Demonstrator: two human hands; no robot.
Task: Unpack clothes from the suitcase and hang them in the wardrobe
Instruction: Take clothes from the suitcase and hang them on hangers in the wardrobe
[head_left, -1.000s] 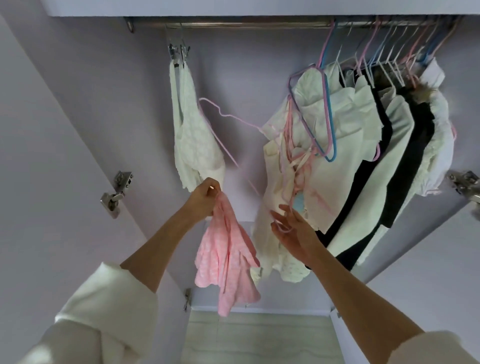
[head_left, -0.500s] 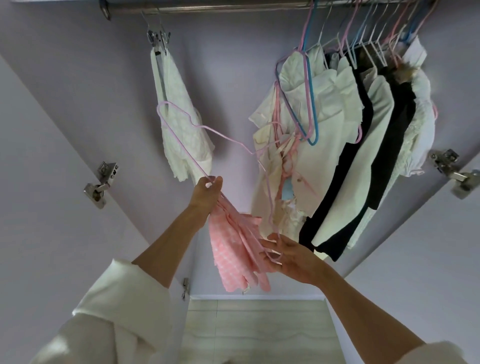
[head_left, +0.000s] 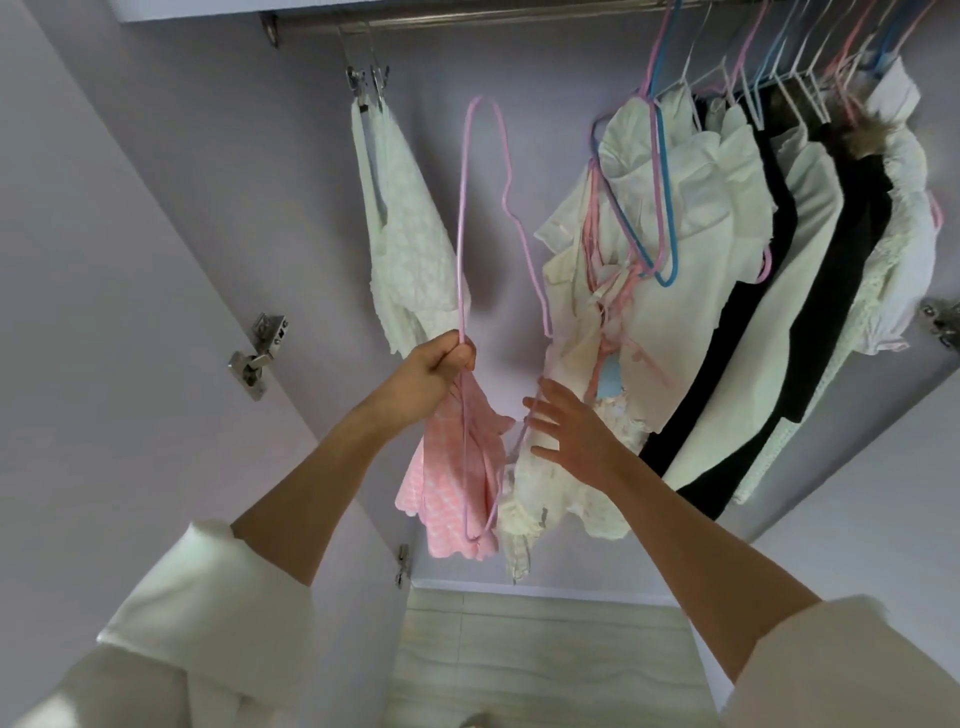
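Inside, wardrobe rail (head_left: 467, 21) with hung clothes (head_left: 701, 234), left hand (head_left: 436, 366) gripping pink hanger (head_left: 462, 208)

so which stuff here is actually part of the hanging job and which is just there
In the job:
left hand gripping the pink wire hanger and pink checked garment
open right hand
metal wardrobe rail

Just there:
white textured garment on clips
black garment
door hinge

- Soft, even daylight fills the pale lilac wardrobe interior (head_left: 156, 218); its source cannot be told.
- Shadows are faint, deepest beneath the shiny metal hanging rail (head_left: 467, 21), which carries a thin glare line.
- Wide-angle distortion bends the wardrobe walls and stretches the white sleeves (head_left: 208, 639) at the lower corners.
- The white sleeves look slightly soft; the middle is sharp.
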